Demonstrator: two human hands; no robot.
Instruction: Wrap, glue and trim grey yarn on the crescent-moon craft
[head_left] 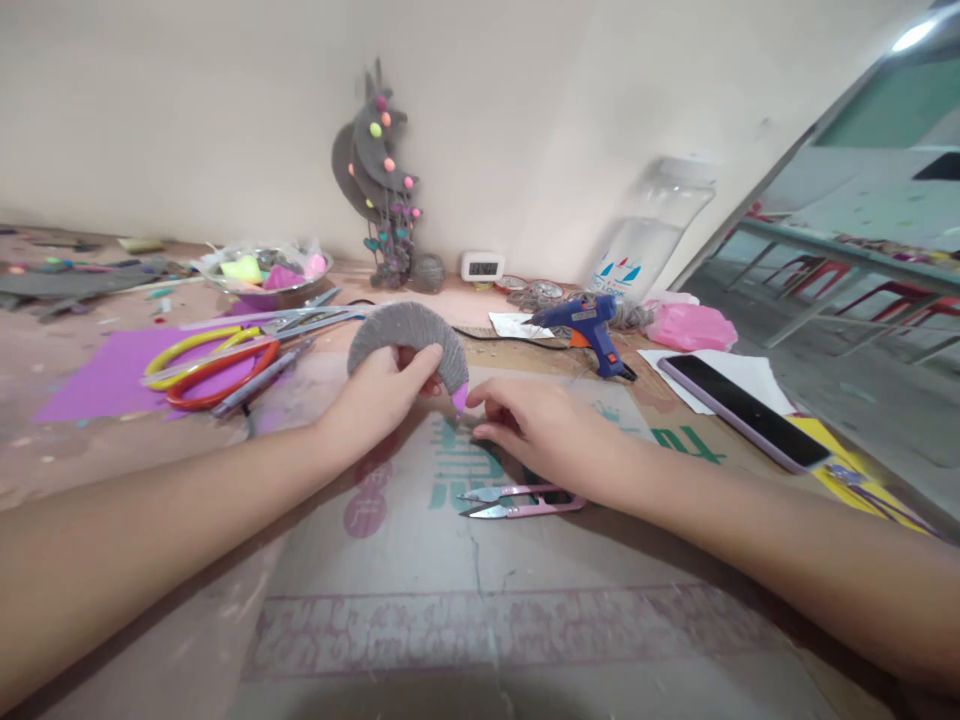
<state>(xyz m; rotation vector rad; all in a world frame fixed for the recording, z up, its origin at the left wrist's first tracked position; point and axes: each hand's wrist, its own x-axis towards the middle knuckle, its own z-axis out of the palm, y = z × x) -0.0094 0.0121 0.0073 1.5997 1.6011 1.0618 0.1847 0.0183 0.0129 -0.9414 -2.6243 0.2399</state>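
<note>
My left hand (386, 390) grips a crescent (409, 325) wrapped in grey yarn, thumb in front and fingers curled behind its inner edge. A bare purple tip (460, 398) shows at the crescent's lower right end. Close beside that tip is my right hand (536, 415), its index finger and thumb apart with nothing visible between them; the other fingers are curled under. Pink-handled thread snips (517, 502) lie on the printed cardboard sheet (375, 580) just below my right hand, their blades pointing left.
Scissors with yellow and red handles (217, 370) rest on purple sheets (97, 375) at left. Behind are a bowl (262, 290), a decorated grey moon hanging (375, 165), a yarn ball (429, 272) and a clock (482, 266). A blue glue gun (592, 330), bottle (656, 230) and phone (742, 410) are at right.
</note>
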